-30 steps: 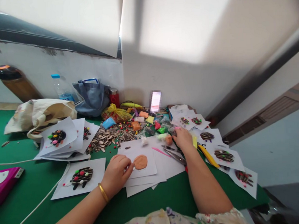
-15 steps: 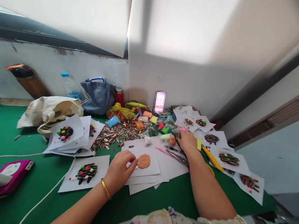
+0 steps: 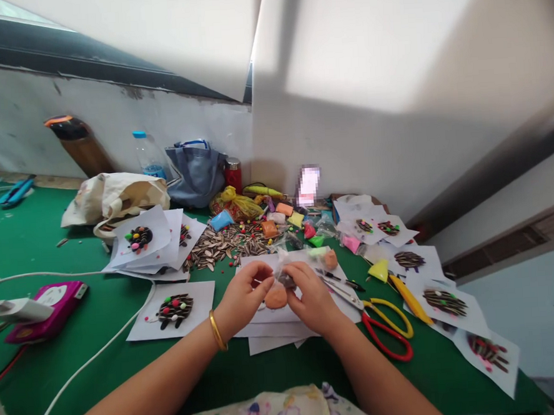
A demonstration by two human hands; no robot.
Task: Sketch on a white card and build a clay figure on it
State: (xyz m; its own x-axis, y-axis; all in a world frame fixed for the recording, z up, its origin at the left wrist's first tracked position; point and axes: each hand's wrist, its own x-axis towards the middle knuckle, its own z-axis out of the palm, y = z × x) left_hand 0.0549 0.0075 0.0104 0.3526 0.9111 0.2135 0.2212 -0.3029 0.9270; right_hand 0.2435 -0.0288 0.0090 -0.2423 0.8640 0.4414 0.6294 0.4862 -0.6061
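Observation:
My right hand (image 3: 312, 298) is closed around a small clear plastic bag (image 3: 287, 274) with dark, clay-like stuff inside. Close by on its left, my left hand (image 3: 245, 297) has its fingers curled and thumb drawn in; whatever it pinches is too small to make out. Both hands hover over a white paper sheet (image 3: 260, 329) on a stack. A flat orange clay disc (image 3: 276, 297) lies on that sheet, between and below the hands, with a small white bit at its left edge.
Scissors with red and yellow handles (image 3: 388, 329) lie to the right, beside a yellow cutter (image 3: 410, 299). Sunflower seeds (image 3: 214, 247) and bagged coloured clay (image 3: 296, 219) cover the back. Decorated paper cards (image 3: 141, 328) lie on both sides. A white cable (image 3: 88, 350) crosses the left.
My right hand has come back from the clay bags at the right to the middle, bringing the small plastic bag. My left hand stays near the orange disc. The view has shifted slightly left.

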